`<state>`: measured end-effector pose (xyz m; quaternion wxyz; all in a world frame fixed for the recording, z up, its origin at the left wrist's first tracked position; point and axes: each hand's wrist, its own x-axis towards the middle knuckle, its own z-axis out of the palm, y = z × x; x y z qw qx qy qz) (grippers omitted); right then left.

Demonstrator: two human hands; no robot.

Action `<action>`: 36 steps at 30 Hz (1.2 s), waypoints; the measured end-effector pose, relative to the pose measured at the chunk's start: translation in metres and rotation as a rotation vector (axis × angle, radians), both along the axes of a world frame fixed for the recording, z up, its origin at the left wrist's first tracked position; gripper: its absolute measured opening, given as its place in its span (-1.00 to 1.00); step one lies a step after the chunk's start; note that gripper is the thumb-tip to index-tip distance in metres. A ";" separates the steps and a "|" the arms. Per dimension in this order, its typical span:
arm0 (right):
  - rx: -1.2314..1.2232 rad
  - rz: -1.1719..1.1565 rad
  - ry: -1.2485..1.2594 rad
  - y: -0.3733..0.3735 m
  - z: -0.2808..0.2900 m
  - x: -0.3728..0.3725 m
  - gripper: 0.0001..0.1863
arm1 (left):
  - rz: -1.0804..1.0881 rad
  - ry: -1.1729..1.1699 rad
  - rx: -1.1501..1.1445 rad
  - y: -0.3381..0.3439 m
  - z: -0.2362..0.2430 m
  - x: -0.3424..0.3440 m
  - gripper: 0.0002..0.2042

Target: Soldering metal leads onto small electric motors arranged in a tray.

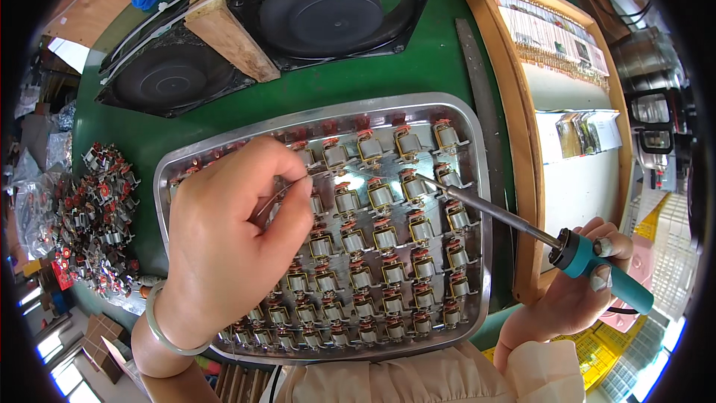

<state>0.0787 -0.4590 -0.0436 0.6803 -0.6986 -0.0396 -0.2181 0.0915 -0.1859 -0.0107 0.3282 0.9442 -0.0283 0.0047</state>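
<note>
My left hand [231, 231], a ring bangle at its wrist, pinches a thin strand of solder wire [277, 197] between thumb and forefinger over the tray's left part. In my right hand [559, 302] is a soldering iron [503, 216] with a teal handle, pointing left and away from me. Its tip meets or hovers just over the red top of one small metal-framed coil [415, 188]; contact is unclear. Rows of similar coils [384, 237] stand in a shiny metal tray [483, 269]. My left hand hides some of them.
Two black fans [328, 11] with a wood block [231, 33] between them stand behind the tray. A heap of loose coils [101, 216] lies at left. To the right are a metal ruler-like strip [477, 82] and a wooden frame [514, 134] holding papers.
</note>
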 end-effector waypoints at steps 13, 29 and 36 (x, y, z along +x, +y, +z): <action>-0.035 -0.063 0.044 0.000 -0.002 0.002 -0.72 | -0.067 -0.033 -0.033 -0.006 -0.009 0.007 -0.92; -0.071 -0.084 0.040 0.002 -0.003 0.003 -0.72 | -0.065 -0.076 -0.097 -0.006 -0.010 0.006 -0.92; 0.039 -0.077 0.027 -0.001 -0.002 0.001 -0.74 | 0.021 -0.031 -0.078 0.002 -0.003 -0.001 -0.94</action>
